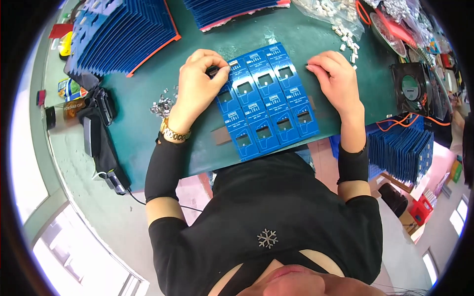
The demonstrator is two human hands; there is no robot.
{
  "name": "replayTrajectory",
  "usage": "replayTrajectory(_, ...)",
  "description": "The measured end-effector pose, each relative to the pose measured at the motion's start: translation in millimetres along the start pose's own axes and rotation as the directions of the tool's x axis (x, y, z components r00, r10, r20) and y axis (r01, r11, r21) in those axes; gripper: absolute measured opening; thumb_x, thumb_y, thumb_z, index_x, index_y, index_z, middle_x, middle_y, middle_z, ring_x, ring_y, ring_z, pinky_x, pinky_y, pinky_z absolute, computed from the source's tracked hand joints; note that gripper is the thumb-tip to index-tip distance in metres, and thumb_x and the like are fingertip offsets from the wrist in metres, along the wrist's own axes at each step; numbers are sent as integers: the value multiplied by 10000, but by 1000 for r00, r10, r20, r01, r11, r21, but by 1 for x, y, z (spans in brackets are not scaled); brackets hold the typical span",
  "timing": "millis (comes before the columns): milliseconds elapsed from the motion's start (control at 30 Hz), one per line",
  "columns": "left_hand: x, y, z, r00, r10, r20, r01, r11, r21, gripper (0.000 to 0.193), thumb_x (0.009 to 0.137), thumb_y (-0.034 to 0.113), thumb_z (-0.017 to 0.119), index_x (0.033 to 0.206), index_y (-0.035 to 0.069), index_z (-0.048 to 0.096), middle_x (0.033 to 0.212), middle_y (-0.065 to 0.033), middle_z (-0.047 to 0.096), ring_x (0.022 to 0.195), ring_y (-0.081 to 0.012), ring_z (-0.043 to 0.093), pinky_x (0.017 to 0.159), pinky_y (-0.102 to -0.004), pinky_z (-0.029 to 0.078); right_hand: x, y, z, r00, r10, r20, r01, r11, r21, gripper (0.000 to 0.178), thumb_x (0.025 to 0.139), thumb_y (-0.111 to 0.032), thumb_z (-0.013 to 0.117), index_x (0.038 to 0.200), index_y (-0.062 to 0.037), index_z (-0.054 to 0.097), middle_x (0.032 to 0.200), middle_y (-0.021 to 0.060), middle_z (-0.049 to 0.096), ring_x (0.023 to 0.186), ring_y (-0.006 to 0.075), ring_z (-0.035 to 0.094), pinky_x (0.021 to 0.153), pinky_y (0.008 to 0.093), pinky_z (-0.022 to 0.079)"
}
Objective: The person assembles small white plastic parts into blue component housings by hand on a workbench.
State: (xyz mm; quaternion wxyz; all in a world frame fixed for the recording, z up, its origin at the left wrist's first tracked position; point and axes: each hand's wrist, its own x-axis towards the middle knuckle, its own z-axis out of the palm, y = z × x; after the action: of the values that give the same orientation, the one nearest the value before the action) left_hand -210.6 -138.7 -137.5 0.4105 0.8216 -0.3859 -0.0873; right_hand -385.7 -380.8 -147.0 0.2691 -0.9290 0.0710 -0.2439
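A grid of blue packaging cards, each with a small rectangular window, lies on the green table in front of me. My left hand rests on the upper left corner of the grid, its fingertips pinching a small dark part against a card. My right hand lies on the table beside the grid's right edge, fingers curled, holding nothing that I can see. A gold watch sits on my left wrist.
A small heap of shiny metal parts lies left of my left hand. Stacks of blue cards stand at the back left, back middle and right. Clear bags of white parts, a small fan and a black pouch surround the work area.
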Motion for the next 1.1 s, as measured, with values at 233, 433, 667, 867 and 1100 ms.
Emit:
replayTrajectory(233, 2, -4, 2, 999, 23, 29, -25, 997, 71, 77, 768, 86, 713, 828, 38, 704, 1010, -74, 654, 928, -211, 616, 808, -314, 489, 2, 4, -4, 994, -80, -77, 84, 995, 49, 145, 756, 2, 725, 894, -34, 703, 853, 73, 655, 759, 209, 632, 646, 281, 500)
replayTrajectory(433, 1, -5, 2, 999, 30, 37, -33, 996, 82, 67, 741, 110, 724, 794, 70, 715, 1013, -52, 660, 925, -233, 608, 819, -339, 482, 3, -3, -1, 992, -16, -128, 39, 982, 183, 141, 772, 14, 695, 902, -42, 706, 850, 84, 655, 789, 237, 635, 691, 302, 510)
replayTrajectory(667, 0, -1, -13, 970, 200, 139, -223, 957, 185, 180, 766, 120, 730, 934, 71, 687, 1047, -79, 647, 974, -279, 602, 864, -371, 471, 55, -28, 23, 963, -250, 102, 191, 897, 398, 124, 837, -14, 651, 950, -26, 699, 900, 97, 667, 830, 233, 647, 729, 306, 508)
replayTrajectory(867, -22, -20, -63, 990, 5, -138, 34, 960, 278, 144, 866, 57, 651, 1006, 29, 672, 991, -113, 670, 916, -252, 649, 829, -312, 496, 70, -15, 63, 952, -220, 214, 153, 945, 290, 94, 845, -63, 640, 921, -36, 688, 878, 93, 654, 847, 264, 640, 753, 338, 518)
replayTrajectory(1100, -48, -46, -79, 954, -87, -288, 167, 949, 268, 148, 894, 59, 625, 1030, 36, 677, 961, -65, 655, 817, -142, 608, 747, -267, 487, 70, -13, 70, 931, -260, 255, 197, 949, 248, 124, 851, -110, 615, 920, -81, 714, 911, 77, 654, 918, 274, 621, 799, 385, 502)
